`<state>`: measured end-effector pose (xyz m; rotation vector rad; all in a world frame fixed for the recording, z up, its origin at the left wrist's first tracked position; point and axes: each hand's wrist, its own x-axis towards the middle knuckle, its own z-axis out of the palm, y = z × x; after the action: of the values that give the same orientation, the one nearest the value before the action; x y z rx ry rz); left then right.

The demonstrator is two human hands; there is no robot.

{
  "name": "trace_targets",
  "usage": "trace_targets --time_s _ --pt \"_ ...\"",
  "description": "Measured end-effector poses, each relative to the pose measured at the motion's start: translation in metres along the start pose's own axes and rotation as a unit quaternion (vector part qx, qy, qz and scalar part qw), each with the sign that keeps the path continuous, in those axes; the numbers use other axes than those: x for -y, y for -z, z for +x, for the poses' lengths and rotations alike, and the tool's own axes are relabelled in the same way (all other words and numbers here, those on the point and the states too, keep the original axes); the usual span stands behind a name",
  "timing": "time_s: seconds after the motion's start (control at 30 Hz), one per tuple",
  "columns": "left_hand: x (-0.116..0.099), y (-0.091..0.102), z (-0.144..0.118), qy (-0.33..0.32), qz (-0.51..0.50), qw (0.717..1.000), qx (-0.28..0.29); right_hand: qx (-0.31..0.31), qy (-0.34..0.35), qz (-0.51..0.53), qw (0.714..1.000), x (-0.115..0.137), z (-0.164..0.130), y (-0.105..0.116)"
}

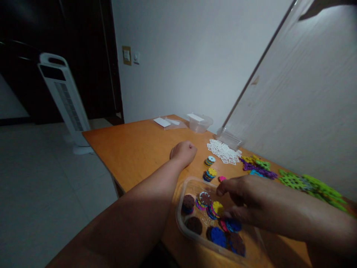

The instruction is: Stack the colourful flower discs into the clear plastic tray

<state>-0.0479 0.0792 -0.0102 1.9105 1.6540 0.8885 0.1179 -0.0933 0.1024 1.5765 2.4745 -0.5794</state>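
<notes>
The right hand (pixel 245 197) reaches into the tray (pixel 181 223), fingers curled and thumb close to the fingertips just above the discs (pixel 212 212) — whether the grip has closed on one I cannot tell, since the fingers hide their own tips. The left hand (pixel 184 152) is a loose fist resting on the tabletop (pixel 134 149) toward its middle, holding nothing that shows.

The tray sits at the near edge of the tabletop, clear plastic, with toothed discs in brown, blue, yellow and pink lying in short piles and singly. Just beyond it stand two small stacks (pixel 209 169) of the same discs, and a lone pink disc (pixel 222 178) lies beside the nearer stack.

To pick well here, I judge it best to pinch one disc by its rim rather than press down on a pile — the piles look ready to slide — and to lift straight up clear of the tray wall.

Further toward the far right edge lie white lattice pieces (pixel 224 152), then purple pieces (pixel 256 169) and green pieces (pixel 309 184) along the wall. At the far corner are a clear tub (pixel 200 123) and a flat lid (pixel 167 123). A tower fan (pixel 67 100) stands on the floor past the left edge.
</notes>
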Motion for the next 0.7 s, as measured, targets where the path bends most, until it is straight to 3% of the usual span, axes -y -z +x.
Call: trace_targets --time_s 0.1,0.27,0.4,0.53,0.7 --pt "0.001 -0.001 0.000 0.001 -0.005 1.000 0.000 -0.040 -0.005 0.031 0.999 -0.014 -0.002 0.008" --pt "0.000 0.000 -0.001 0.006 -0.005 1.000 -0.006 -0.145 -0.054 0.045 0.987 -0.060 0.015 0.009" --pt "0.000 0.000 -0.001 0.006 -0.002 1.000 -0.004 -0.113 -0.078 0.053 0.989 -0.084 0.034 -0.005" --pt "0.001 -0.002 0.000 0.003 -0.001 1.000 -0.004 -0.072 -0.077 0.085 0.991 -0.088 0.045 -0.016" --pt "0.002 -0.003 0.002 -0.002 0.001 1.000 -0.003 -0.072 -0.071 0.084 0.991 -0.092 0.049 -0.022"
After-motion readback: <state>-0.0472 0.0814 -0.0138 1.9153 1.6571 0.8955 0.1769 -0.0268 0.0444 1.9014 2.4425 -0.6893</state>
